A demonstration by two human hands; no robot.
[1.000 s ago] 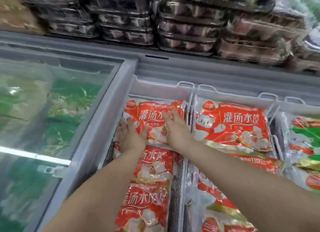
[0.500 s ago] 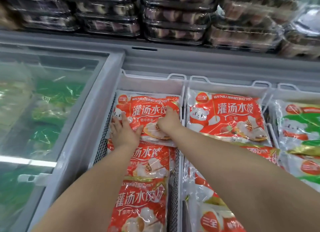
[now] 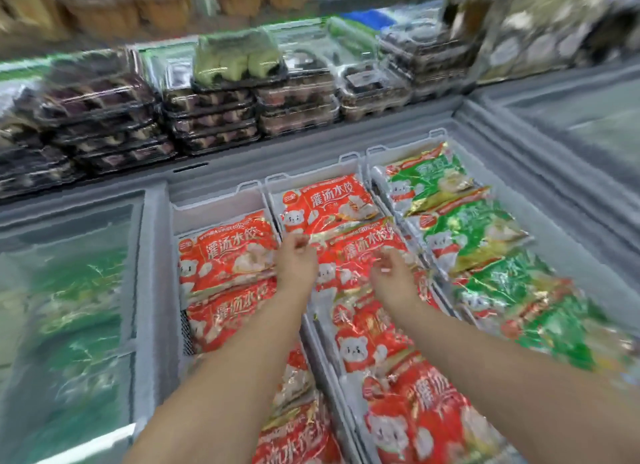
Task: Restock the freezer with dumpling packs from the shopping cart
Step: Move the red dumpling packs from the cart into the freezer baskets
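Poised over red dumpling packs (image 3: 228,256), left hand (image 3: 298,264) and right hand (image 3: 393,276) loosely curled, empty; likely best to lay the next flat, just left of left hand

The freezer (image 3: 346,145) has three baskets side by side, with dumpling packs (image 3: 228,256) overlapped front to back in each: left basket (image 3: 214,205), middle basket (image 3: 311,183), right basket (image 3: 401,152). The sliding lid (image 3: 69,290) sits left of them, stacked trays (image 3: 214,117) behind. Left hand (image 3: 298,263) is over the left-middle divider, right hand (image 3: 393,276) over the middle packs.
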